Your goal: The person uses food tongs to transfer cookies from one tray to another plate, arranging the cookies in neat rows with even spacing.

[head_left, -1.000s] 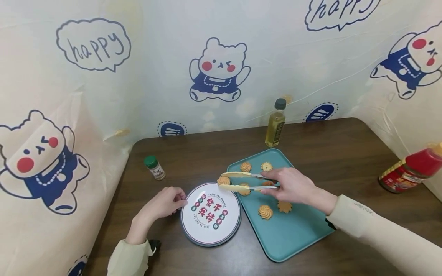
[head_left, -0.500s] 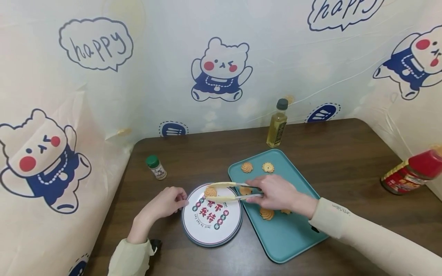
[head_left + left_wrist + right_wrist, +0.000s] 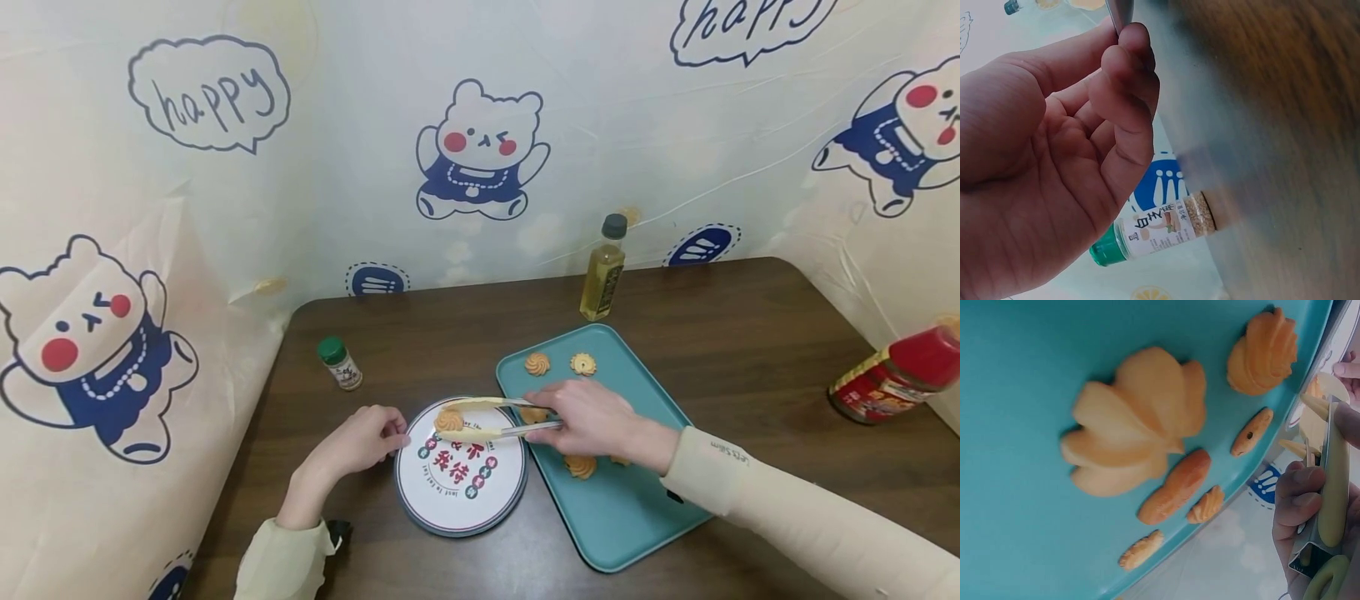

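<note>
Cookie [image 3: 449,420] btwn tips of tongs [image 3: 483,402], at top plate [image 3: 422,492]'s far-L part; can't tell if touching it. R hand [image 3: 588,417] grips tongs; L hand [image 3: 363,442] pinches plate's L rim. Tray [image 3: 615,525] edge just beside plate's R; gap to shaker [image 3: 341,364], far L. Plate: red Chinese chars, partly covered. Cloth [image 3: 337,167]: "happy". Oil btl [image 3: 602,271] behind tray.

Seven cookies [image 3: 1132,419], two jars [image 3: 888,379], one bottle [image 3: 602,283], tray [image 3: 622,517], plate stack [image 3: 457,507] and pair of tongs [image 3: 474,435]

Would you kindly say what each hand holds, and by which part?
The right hand grips the tongs by their handles; the left hand pinches the plates by their rim.
</note>
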Motion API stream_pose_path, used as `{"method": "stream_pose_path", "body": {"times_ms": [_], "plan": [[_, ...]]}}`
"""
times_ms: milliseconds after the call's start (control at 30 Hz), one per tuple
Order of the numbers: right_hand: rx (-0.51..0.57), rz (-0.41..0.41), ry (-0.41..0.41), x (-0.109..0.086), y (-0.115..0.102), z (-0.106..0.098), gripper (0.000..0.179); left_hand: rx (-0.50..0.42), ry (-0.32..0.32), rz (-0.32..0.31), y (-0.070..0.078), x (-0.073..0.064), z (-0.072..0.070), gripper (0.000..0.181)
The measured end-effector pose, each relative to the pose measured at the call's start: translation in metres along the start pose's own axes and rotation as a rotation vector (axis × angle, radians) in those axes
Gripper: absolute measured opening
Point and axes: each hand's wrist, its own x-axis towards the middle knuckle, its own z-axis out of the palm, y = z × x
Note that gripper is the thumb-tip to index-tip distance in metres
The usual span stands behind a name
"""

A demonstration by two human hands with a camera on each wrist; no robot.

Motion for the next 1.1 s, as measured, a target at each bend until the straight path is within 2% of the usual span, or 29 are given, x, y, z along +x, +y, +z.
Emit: {"method": "stream_pose_path", "body": {"times_ms": [333, 800, 1100], "plan": [[-0.027, -0.019, -0.017, 0.006, -0.007, -0.002, 0.054, -0.004, -0.006, -0.012, 0.0, 0.0, 0.0, 0.009], [-0.009, 0.011, -0.022, 0.0, -0.007, -0.003, 0.062, -0.016, -0.008, -0.033, 0.001, -0.001, -0.001, 0.008], [0.048, 0.04, 0.089, -0.014, 0.014, -0.02, 0.062, -0.017, -0.018, -0.045, 0.0, 0.0, -0.001, 0.007]]}}
